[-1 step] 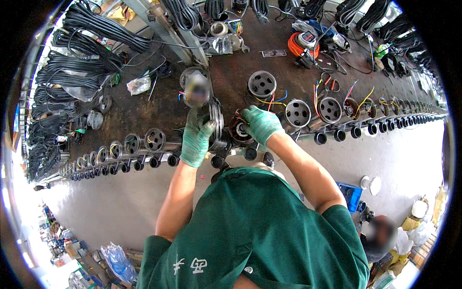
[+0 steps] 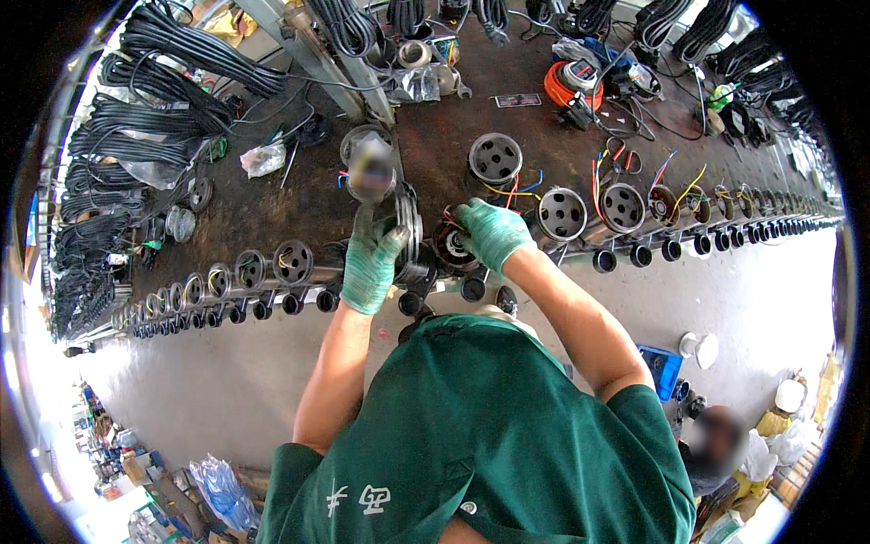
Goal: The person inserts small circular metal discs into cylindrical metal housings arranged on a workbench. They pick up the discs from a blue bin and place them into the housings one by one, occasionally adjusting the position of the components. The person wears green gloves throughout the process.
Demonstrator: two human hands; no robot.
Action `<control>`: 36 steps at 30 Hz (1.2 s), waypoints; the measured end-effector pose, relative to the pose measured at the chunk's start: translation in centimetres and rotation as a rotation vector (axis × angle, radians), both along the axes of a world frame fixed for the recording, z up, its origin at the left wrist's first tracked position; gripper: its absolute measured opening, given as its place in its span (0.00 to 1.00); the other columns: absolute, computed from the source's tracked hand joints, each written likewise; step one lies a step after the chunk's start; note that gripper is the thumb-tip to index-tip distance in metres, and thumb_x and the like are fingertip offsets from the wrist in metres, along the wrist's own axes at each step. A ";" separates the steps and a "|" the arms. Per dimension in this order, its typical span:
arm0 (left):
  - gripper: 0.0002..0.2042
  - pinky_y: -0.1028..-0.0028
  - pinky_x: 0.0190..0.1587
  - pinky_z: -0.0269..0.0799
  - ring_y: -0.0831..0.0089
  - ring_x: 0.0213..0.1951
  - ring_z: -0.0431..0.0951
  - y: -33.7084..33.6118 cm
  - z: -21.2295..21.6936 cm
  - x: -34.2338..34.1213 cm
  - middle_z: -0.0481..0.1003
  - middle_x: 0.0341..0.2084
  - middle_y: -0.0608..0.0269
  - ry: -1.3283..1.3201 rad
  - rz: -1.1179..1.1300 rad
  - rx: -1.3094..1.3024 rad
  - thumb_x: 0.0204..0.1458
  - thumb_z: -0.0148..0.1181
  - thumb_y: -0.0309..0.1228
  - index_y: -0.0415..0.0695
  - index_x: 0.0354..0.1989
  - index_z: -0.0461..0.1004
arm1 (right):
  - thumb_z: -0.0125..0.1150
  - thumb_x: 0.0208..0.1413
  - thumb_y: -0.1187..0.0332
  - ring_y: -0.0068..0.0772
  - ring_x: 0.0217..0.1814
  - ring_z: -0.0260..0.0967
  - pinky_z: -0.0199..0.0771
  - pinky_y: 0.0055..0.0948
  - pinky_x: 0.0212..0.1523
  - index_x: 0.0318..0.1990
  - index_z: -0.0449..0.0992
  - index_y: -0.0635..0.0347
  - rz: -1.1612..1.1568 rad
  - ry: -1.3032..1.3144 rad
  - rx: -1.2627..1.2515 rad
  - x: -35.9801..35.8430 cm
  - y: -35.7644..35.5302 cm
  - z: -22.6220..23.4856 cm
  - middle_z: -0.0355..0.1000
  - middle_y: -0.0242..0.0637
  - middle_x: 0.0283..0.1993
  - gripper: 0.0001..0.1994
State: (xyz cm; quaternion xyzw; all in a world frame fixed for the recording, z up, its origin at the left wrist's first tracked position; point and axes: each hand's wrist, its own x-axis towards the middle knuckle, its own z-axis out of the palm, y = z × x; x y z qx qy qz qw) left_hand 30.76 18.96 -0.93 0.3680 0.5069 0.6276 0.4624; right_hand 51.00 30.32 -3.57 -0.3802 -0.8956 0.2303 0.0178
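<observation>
My left hand (image 2: pixel 370 263), in a green-tinged glove, is closed around the edge of a round, dark metal motor cover (image 2: pixel 413 222) standing on edge. Just right of it, an open cylindrical motor housing (image 2: pixel 453 247) shows its round inner parts. My right hand (image 2: pixel 492 238), gloved alike, reaches over that housing's rim with curled fingers pinching thin reddish wires (image 2: pixel 449 215); its fingertips are partly hidden. A round cap with holes (image 2: pixel 495 158) tops a cylinder beyond my right hand, with yellow, red and blue wires (image 2: pixel 513 190) beside it.
Rows of similar housings (image 2: pixel 623 208) line the bench's near edge on both sides. Black cable coils (image 2: pixel 195 54) lie at the far left. A metal post (image 2: pixel 349 77) rises behind my left hand. Red-handled scissors (image 2: pixel 623 159) and an orange cable coil (image 2: pixel 560 89) lie to the right.
</observation>
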 end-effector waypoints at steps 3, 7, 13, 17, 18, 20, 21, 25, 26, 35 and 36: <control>0.36 0.71 0.62 0.71 0.74 0.56 0.75 -0.2 -0.4 -0.3 0.74 0.57 0.62 -0.020 -0.014 0.008 0.55 0.73 0.35 0.43 0.70 0.60 | 0.61 0.57 0.68 0.55 0.49 0.79 0.81 0.48 0.47 0.51 0.77 0.56 -0.036 0.043 -0.016 0.2 0.5 -0.2 0.76 0.49 0.51 0.14; 0.35 0.71 0.62 0.71 0.74 0.56 0.75 -0.3 -0.2 -0.1 0.74 0.56 0.62 -0.011 -0.010 -0.017 0.56 0.72 0.35 0.45 0.70 0.61 | 0.63 0.58 0.63 0.57 0.48 0.78 0.79 0.49 0.48 0.52 0.77 0.55 -0.090 0.111 0.015 0.7 0.3 -0.4 0.77 0.49 0.49 0.16; 0.28 0.69 0.64 0.66 0.73 0.58 0.73 0.9 -1.0 0.0 0.74 0.59 0.62 0.149 -0.061 -0.114 0.62 0.61 0.42 0.42 0.68 0.67 | 0.62 0.60 0.62 0.58 0.50 0.76 0.77 0.49 0.50 0.50 0.79 0.57 -0.062 0.331 -0.055 0.6 1.0 -2.0 0.78 0.51 0.46 0.14; 0.26 0.70 0.64 0.67 0.74 0.57 0.73 2.4 -3.7 -1.0 0.74 0.58 0.65 0.129 -0.066 -0.167 0.64 0.58 0.42 0.43 0.67 0.68 | 0.65 0.58 0.63 0.60 0.46 0.75 0.77 0.48 0.46 0.46 0.80 0.59 -0.033 0.255 -0.089 0.1 1.4 -1.6 0.78 0.50 0.43 0.13; 0.26 0.70 0.64 0.67 0.74 0.58 0.73 2.8 -4.7 -1.6 0.74 0.58 0.65 0.105 -0.087 -0.173 0.64 0.58 0.42 0.44 0.67 0.68 | 0.65 0.57 0.65 0.58 0.49 0.75 0.77 0.47 0.49 0.50 0.80 0.59 -0.015 0.358 -0.076 0.4 1.4 -1.8 0.78 0.50 0.45 0.15; 0.25 0.70 0.65 0.68 0.74 0.59 0.73 3.7 -5.2 -2.4 0.74 0.59 0.65 0.067 -0.142 -0.220 0.64 0.57 0.40 0.44 0.68 0.68 | 0.64 0.57 0.66 0.58 0.51 0.75 0.77 0.47 0.50 0.51 0.79 0.59 -0.016 0.426 -0.055 0.7 1.3 -2.5 0.78 0.49 0.47 0.15; 0.25 0.70 0.65 0.68 0.73 0.59 0.73 4.1 -4.7 -2.3 0.73 0.59 0.64 0.052 -0.177 -0.263 0.64 0.56 0.38 0.45 0.69 0.67 | 0.64 0.57 0.66 0.57 0.52 0.75 0.76 0.46 0.51 0.52 0.79 0.60 -0.019 0.460 -0.047 0.9 1.2 -2.7 0.77 0.49 0.47 0.16; 0.26 0.70 0.66 0.66 0.72 0.60 0.71 4.2 -2.3 -0.8 0.71 0.60 0.62 0.230 -0.239 -0.266 0.64 0.56 0.38 0.44 0.69 0.65 | 0.62 0.58 0.66 0.56 0.53 0.75 0.77 0.47 0.53 0.55 0.78 0.58 -0.043 0.433 -0.067 1.1 0.7 -2.7 0.76 0.47 0.50 0.17; 0.27 0.71 0.66 0.65 0.73 0.60 0.70 4.1 -1.8 -0.7 0.70 0.60 0.63 0.249 -0.276 -0.264 0.64 0.56 0.38 0.43 0.70 0.63 | 0.62 0.58 0.66 0.56 0.53 0.75 0.77 0.47 0.53 0.55 0.78 0.57 -0.047 0.415 -0.068 1.0 0.6 -2.6 0.76 0.46 0.51 0.17; 0.29 0.73 0.64 0.66 0.75 0.57 0.72 4.7 -1.7 -1.3 0.72 0.58 0.63 0.261 -0.367 -0.311 0.64 0.55 0.38 0.44 0.72 0.61 | 0.60 0.59 0.66 0.55 0.52 0.75 0.77 0.48 0.51 0.56 0.77 0.54 0.010 0.377 -0.069 0.9 0.9 -3.2 0.75 0.45 0.51 0.17; 0.29 0.73 0.63 0.66 0.75 0.57 0.72 4.8 -0.7 -0.7 0.72 0.58 0.63 0.259 -0.381 -0.342 0.64 0.56 0.39 0.45 0.73 0.61 | 0.60 0.59 0.66 0.56 0.52 0.75 0.78 0.48 0.51 0.56 0.77 0.54 0.005 0.384 -0.063 0.9 1.0 -3.5 0.75 0.45 0.52 0.17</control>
